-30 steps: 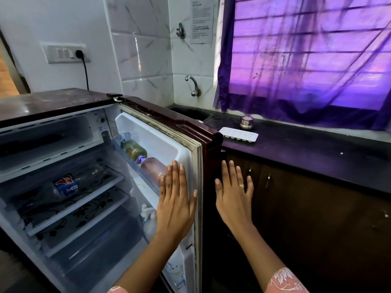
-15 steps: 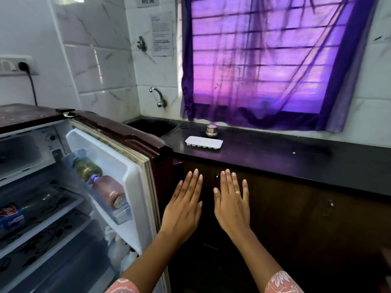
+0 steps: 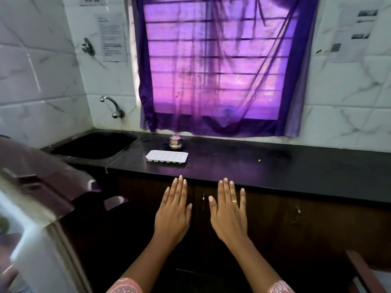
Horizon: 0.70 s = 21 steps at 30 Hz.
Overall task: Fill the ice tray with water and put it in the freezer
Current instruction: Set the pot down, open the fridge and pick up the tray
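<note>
While the ice tray (image 3: pixel 167 156) lies dry-looking and untouched on the dark counter (image 3: pixel 264 168), the step in hand seems to be the reach for it, so the task is barely begun. The tray sits just in front of a small steel pot (image 3: pixel 175 142) and a little to the right of the sink (image 3: pixel 93 144), with the tap (image 3: pixel 112 105) on the tiled wall above the basin.

To do this well, I would take the tray by its near long edge or by both short ends, lift it clear of the pot, and slide it left to the basin. Whether it lies cell-side up is hard to tell at this range, so check that before it goes under the spout. A thin stream should fill the cells without splashing. Afterwards the tray wants two hands and a level carry. The fridge door (image 3: pixel 42 187) at the left edge, blurred here, appears to stand open.

Both hands hover side by side below the counter's front edge, before the cupboard doors. The left hand (image 3: pixel 172 212) is flat, its fingers (image 3: pixel 179 187) straight and close together. The right hand (image 3: pixel 228 212), with a ring, is the same, its fingers (image 3: pixel 225 191) slightly spread. Neither holds or touches anything, and both are well short of the tray.
</note>
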Motion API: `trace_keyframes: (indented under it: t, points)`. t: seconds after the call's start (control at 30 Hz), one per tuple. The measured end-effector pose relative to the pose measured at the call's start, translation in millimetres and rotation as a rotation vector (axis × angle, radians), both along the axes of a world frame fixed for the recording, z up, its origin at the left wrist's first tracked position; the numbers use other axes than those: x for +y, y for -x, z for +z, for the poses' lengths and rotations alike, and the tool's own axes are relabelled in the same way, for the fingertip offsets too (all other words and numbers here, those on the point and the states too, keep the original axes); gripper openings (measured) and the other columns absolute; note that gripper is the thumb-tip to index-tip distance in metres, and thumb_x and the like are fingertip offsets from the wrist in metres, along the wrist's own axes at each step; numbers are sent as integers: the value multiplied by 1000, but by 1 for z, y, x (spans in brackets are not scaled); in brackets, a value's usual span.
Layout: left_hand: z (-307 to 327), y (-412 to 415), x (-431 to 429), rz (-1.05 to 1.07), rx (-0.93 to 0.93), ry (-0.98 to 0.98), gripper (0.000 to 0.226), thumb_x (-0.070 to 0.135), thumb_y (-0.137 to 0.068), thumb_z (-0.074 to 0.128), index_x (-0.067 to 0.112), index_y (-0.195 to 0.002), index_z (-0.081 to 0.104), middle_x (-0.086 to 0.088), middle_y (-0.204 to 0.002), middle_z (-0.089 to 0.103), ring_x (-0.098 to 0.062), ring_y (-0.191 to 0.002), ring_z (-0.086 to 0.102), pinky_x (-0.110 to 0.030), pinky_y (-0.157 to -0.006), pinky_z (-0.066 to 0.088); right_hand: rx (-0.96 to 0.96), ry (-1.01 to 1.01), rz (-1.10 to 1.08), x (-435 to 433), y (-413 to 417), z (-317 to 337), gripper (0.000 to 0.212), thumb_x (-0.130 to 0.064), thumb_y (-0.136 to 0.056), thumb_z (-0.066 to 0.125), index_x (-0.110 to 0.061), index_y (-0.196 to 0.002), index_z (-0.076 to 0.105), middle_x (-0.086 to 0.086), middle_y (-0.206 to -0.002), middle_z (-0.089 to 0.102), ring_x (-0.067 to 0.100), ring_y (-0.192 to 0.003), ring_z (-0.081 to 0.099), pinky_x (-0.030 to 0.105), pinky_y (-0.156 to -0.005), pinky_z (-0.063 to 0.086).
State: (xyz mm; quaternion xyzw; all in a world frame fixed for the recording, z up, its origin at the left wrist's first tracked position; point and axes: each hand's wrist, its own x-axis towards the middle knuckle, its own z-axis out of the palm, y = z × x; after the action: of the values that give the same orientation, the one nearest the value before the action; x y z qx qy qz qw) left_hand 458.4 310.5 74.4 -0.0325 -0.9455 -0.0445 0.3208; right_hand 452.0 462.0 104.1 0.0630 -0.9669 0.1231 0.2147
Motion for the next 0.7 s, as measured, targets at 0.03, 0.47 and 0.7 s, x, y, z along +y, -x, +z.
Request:
trace_keyframes:
  t: [0.03,0.47,0.7]
  points:
    - [-3,14,-1,2,-8,-8,59,37,-95,22,3,-143,26,-11,-151,28,-13,-143,1,-30,-114,6,-4,-2,-6,0,12,-1,71,-44,-96,2,-5,-127,53,11,-132,56,23,-125,51,36,-110,0]
    - [4,205,-14,27,-4,-104,66,40,-98,5,-1,-138,37,-14,-146,36,-16,-140,15,-30,-113,6,60,-45,44,-12,189,9,93,-56,-79,-26,-8,-144,18,6,-154,16,15,-141,5,33,-109,-21]
    - [7,282,-35,41,60,-130,62,40,-99,5,2,-141,31,-12,-148,33,-8,-143,-9,-29,-113,5,60,6,117,-26,263,28,96,-61,-69,-32,-11,-146,-2,3,-158,-3,9,-135,-18,34,-111,-21]
